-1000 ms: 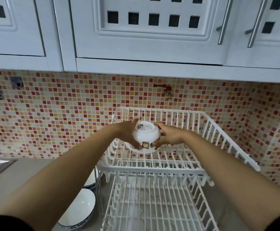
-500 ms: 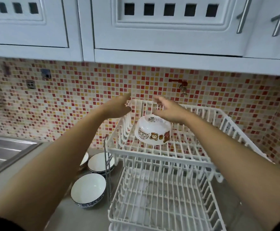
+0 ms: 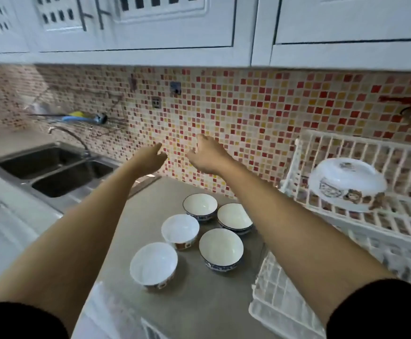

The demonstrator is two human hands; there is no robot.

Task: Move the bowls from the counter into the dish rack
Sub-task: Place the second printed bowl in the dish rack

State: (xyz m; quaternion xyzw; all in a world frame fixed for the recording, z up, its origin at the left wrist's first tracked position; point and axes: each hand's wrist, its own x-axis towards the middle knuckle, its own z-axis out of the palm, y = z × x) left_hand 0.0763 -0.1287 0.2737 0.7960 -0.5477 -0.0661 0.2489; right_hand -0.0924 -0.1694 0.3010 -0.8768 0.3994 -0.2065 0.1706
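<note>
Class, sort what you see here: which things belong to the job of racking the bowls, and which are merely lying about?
Part of the job:
five bowls on the counter
dish rack
bowl already in the rack, upside down
left hand and right hand, both empty

Lying about:
sink
tap
wall cupboards

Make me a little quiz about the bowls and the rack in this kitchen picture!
1. How many bowls stand on the counter?
2. True or false: the bowl in the dish rack lies upside down.
3. Which hand holds a bowl: A left, B right, C neither?

Key
1. Five: the back left bowl, back right bowl, middle bowl, front right bowl and nearest bowl.
2. True: the cartoon bowl rests upside down on the upper tier.
3. C: the left hand and right hand are both open.
</note>
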